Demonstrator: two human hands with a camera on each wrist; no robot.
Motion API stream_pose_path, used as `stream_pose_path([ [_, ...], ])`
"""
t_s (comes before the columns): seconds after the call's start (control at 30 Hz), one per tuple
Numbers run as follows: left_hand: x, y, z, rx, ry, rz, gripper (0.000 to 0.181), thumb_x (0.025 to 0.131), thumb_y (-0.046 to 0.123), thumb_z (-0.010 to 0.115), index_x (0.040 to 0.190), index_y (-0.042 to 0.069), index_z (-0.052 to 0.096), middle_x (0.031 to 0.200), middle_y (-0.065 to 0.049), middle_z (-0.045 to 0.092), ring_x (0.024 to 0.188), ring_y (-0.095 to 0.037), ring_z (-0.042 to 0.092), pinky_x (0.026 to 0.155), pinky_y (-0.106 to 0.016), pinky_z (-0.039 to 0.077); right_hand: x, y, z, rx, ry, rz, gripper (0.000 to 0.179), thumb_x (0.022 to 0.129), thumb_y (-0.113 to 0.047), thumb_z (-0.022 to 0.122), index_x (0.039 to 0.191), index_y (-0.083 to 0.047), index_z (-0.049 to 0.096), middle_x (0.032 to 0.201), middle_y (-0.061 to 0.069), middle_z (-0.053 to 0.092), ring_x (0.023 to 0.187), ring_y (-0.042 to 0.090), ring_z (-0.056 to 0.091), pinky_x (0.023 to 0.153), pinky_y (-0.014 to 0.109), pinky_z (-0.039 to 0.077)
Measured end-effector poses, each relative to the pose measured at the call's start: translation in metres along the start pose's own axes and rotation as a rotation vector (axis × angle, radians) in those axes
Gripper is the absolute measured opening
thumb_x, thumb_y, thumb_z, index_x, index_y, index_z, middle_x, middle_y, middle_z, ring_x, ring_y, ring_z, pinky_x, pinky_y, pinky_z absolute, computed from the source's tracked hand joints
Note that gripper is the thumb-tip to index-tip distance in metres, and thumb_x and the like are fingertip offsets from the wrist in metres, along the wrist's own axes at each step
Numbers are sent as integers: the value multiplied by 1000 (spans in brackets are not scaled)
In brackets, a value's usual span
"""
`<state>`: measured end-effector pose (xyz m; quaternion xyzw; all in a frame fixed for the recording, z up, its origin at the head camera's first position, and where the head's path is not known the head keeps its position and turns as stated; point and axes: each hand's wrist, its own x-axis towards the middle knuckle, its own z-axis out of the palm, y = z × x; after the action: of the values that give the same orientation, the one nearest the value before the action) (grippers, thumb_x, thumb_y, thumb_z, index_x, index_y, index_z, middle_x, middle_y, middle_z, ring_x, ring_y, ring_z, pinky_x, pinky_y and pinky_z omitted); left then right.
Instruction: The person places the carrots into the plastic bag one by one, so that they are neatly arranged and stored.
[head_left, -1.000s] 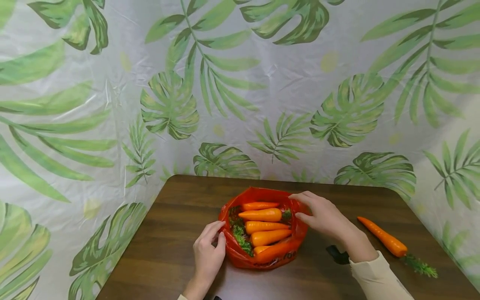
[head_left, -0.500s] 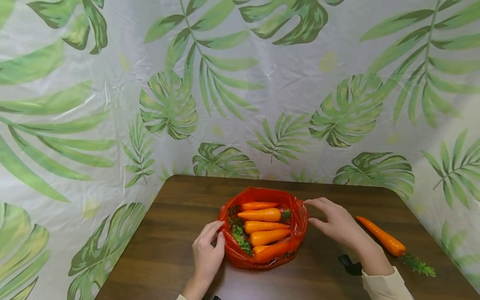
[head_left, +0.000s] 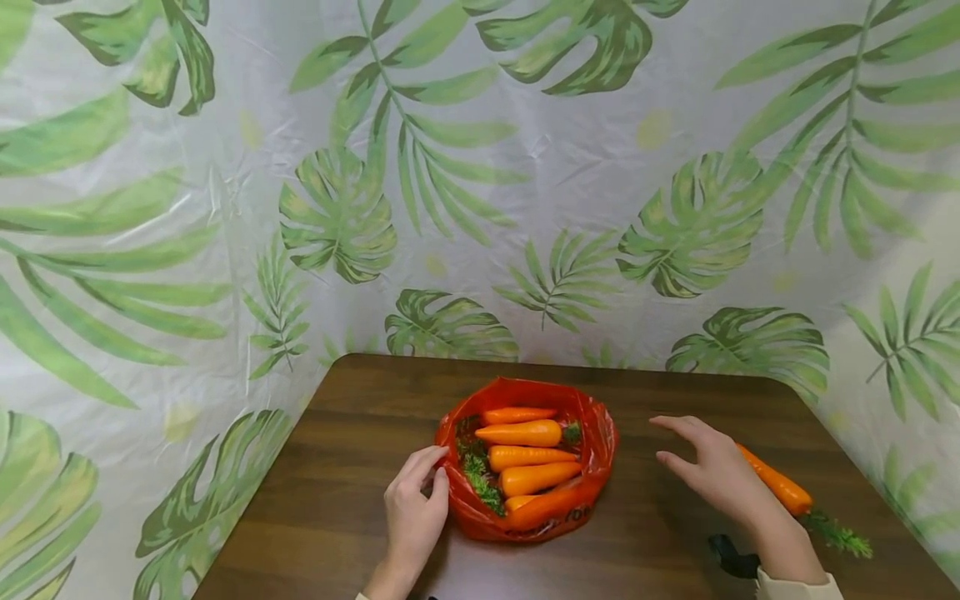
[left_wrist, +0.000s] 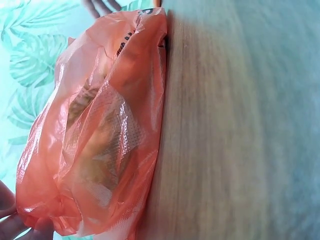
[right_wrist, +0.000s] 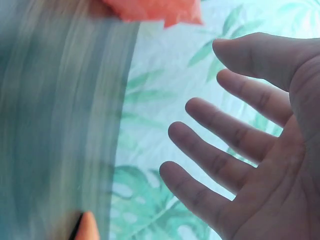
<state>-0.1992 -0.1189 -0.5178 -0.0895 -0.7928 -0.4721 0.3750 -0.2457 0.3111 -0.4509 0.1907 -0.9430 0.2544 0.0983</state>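
A red plastic bag stands with its mouth spread wide on the table, and several orange carrots with green tops lie inside it. My left hand pinches the bag's left rim between thumb and fingers; its fingertips show at the bag's edge in the left wrist view. To the right of the bag, my right hand hovers with fingers spread and holds nothing, as the right wrist view also shows. A single carrot lies on the table just beyond the right hand, its tip partly hidden by that hand.
The brown wooden table has rounded far corners. Behind it hangs a leaf-patterned sheet. A black strap shows at the right wrist.
My right hand has let go of the bag's right rim and moved right, close to the loose carrot. My left hand stays at the left rim, and the bag stands where it was.
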Motion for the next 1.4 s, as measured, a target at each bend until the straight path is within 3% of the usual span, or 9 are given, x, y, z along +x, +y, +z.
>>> stream_pose_path([
  [0.3, -1, -2, 1, -7, -3, -8, 29, 87, -4, 68, 112, 7, 76, 114, -4, 71, 94, -15, 70, 70, -12, 54, -12, 25, -4, -37, 86, 7, 51, 92, -29, 75, 138, -15, 59, 131, 14, 62, 119, 44, 56, 89, 65, 46],
  [0.5, 0, -1, 0, -10, -2, -10, 29, 86, -4, 68, 112, 8, 76, 114, -5, 71, 94, -15, 70, 71, -12, 54, -22, 39, -8, -53, 94, 65, 52, 92, -32, 75, 138, -13, 60, 130, 16, 62, 117, 44, 57, 86, 65, 47],
  [0.77, 3, 2, -1, 2, 1, 1, 30, 86, -5, 69, 112, 9, 76, 114, -5, 71, 95, -16, 70, 72, -11, 53, -33, 58, -21, -111, 49, 218, 63, 94, -49, 67, 141, -9, 56, 132, 28, 56, 112, 53, 55, 79, 68, 45],
  [0.97, 0, 1, -1, -5, -1, -4, 30, 86, -5, 68, 112, 8, 76, 114, -4, 71, 95, -15, 70, 72, -11, 54, -41, 71, -28, -184, 4, 323, 63, 94, -44, 68, 143, -8, 52, 132, 33, 52, 108, 55, 53, 66, 62, 48],
  [1.17, 1, 1, 0, -2, -4, 6, 31, 86, -5, 69, 113, 9, 76, 114, -3, 71, 96, -16, 69, 74, -12, 54, -49, 84, -37, -224, -21, 430, 65, 94, -40, 67, 146, -6, 46, 128, 35, 48, 93, 53, 58, 51, 50, 47],
  [1.4, 1, 2, -1, 5, 6, 13, 31, 85, -5, 69, 112, 8, 76, 113, -3, 71, 96, -16, 69, 74, -11, 53, -55, 99, -37, -226, -53, 480, 69, 93, -43, 67, 144, -2, 46, 125, 37, 51, 94, 56, 57, 54, 53, 47],
])
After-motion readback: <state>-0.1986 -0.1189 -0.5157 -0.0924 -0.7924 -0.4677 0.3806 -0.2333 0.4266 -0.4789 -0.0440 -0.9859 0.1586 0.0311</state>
